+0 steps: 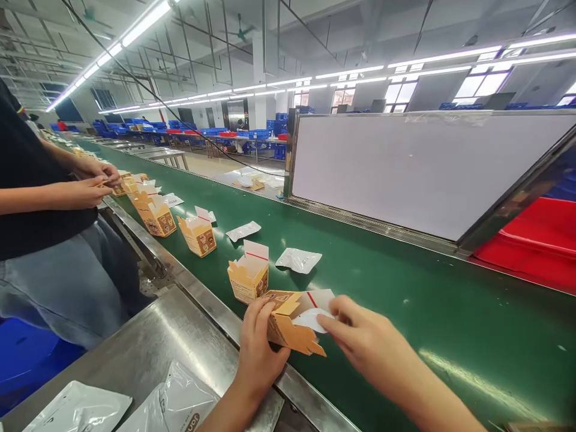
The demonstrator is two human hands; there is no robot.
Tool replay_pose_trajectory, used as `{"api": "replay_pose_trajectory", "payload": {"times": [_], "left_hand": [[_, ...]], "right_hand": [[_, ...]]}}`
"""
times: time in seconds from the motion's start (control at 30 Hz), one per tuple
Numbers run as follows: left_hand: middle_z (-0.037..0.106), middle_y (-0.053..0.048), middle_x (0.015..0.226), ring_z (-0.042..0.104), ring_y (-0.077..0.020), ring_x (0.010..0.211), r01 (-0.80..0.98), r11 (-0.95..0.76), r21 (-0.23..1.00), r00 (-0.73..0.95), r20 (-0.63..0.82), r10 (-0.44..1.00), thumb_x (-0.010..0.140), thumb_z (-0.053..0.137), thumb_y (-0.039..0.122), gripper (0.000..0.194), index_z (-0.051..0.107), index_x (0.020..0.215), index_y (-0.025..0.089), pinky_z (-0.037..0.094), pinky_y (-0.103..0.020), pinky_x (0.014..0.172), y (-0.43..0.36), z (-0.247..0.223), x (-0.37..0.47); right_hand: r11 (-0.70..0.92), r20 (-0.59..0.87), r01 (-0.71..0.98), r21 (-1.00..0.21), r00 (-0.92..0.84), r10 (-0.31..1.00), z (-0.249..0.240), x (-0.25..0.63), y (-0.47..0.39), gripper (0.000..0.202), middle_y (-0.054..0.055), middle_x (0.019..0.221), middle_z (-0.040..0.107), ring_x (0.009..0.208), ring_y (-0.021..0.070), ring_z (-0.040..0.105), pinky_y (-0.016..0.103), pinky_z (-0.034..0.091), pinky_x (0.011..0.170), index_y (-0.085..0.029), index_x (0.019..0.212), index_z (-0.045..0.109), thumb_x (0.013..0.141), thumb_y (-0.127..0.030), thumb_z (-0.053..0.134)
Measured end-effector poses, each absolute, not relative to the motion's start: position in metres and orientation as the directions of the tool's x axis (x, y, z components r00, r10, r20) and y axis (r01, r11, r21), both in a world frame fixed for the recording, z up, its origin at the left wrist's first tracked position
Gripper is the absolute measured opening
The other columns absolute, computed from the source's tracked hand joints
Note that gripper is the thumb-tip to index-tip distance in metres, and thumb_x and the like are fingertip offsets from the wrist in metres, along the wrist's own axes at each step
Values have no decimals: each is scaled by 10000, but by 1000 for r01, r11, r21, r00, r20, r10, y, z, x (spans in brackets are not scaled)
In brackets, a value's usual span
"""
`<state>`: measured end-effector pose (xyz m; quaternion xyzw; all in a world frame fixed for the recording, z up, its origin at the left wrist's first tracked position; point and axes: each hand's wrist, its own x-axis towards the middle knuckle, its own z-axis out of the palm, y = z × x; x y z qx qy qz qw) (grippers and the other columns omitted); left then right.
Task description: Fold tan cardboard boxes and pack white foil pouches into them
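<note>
An orange printed carton [292,335] lies tipped on its side near the belt's front edge, its open end facing right. My left hand [257,351] is wrapped round its near side. At the open end, my right hand [371,339] pinches a white pouch [310,320], which is partly inside the carton. The white lid flap with a red strip stands beside those fingers. Just behind, another open carton [245,282] stands upright, with a white pouch [299,260] lying flat to its right.
A green conveyor belt [382,276] carries more open cartons [198,237] and pouches [243,231] at left. Another person [45,180] stands there. White packets [81,411] lie on a steel table [189,336]. Beyond the belt are a white panel [382,174] and red bin [535,234].
</note>
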<state>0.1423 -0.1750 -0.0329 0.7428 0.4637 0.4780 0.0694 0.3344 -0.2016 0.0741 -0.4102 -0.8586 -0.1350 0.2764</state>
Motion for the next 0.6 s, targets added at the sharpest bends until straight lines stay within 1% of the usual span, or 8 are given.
{"api": "replay_pose_trajectory", "payload": {"times": [0.07, 0.17, 0.23, 0.27, 0.33, 0.43, 0.53, 0.6], "left_hand": [[490, -118, 1264, 465, -298, 1220, 623, -587, 518, 154, 654, 741, 633, 577, 63, 670, 391, 1256, 228, 431, -556, 1012, -177, -32, 148], [493, -125, 1255, 487, -292, 1196, 571, -587, 574, 124, 646, 753, 617, 589, 86, 702, 358, 1265, 222, 454, -538, 998, -180, -31, 155], [496, -122, 1244, 499, -284, 1179, 536, -540, 649, 86, 594, 800, 602, 614, 105, 717, 347, 1257, 225, 470, -524, 987, -182, -30, 161], [501, -118, 1231, 506, -281, 1167, 520, -497, 694, 69, 546, 835, 585, 625, 102, 720, 357, 1242, 226, 478, -517, 982, -184, -29, 166], [510, -115, 1207, 518, -278, 1146, 480, -403, 779, 58, 430, 901, 542, 638, 83, 726, 386, 1209, 219, 484, -504, 984, -189, -28, 177], [494, -133, 1254, 502, -292, 1176, 407, -367, 836, 153, 334, 930, 519, 709, 118, 812, 374, 1254, 204, 472, -488, 1014, -200, -28, 193], [480, -133, 1302, 489, -316, 1201, 423, -476, 771, 244, 409, 879, 549, 778, 229, 870, 346, 1304, 235, 485, -501, 992, -204, -30, 190], [523, -125, 1218, 523, -312, 1145, 511, -497, 702, 78, 538, 840, 658, 718, 259, 656, 397, 1230, 245, 491, -532, 946, -197, -29, 174]], "right_hand": [[670, 540, 738, -83, -532, 652, 59, 324, -195, 267, 71, 811, 602, 617, 158, 575, 236, 481, 514, -158, 905, 617, 835, -64, 377], [679, 435, 529, -509, -522, 733, 47, 320, -197, 346, 102, 1071, 632, 971, 183, 627, 268, 548, 790, -159, 1201, 494, 868, -105, 417], [623, 339, 421, -659, -573, 746, 46, 323, -205, 456, 111, 1242, 571, 1111, 168, 579, 268, 523, 890, -172, 1353, 339, 906, -175, 431], [619, 316, 427, -659, -590, 743, 45, 324, -210, 500, 113, 1270, 555, 1122, 180, 576, 275, 525, 894, -176, 1368, 321, 898, -227, 483], [638, 332, 518, -569, -565, 755, 43, 329, -218, 484, 99, 1209, 599, 1070, 211, 607, 286, 544, 867, -186, 1284, 433, 840, -292, 595], [622, 461, 667, -410, -438, 772, 38, 346, -224, 148, 31, 930, 686, 840, 158, 670, 218, 564, 754, -223, 1009, 573, 897, -211, 476], [562, 560, 794, -232, -363, 745, 31, 393, -229, 208, 38, 911, 670, 751, 155, 660, 222, 558, 607, -257, 925, 595, 907, -203, 395], [479, 588, 867, -135, -319, 743, 22, 437, -234, 164, 69, 918, 649, 733, 193, 647, 283, 533, 548, -284, 858, 624, 854, -260, 462]]}}
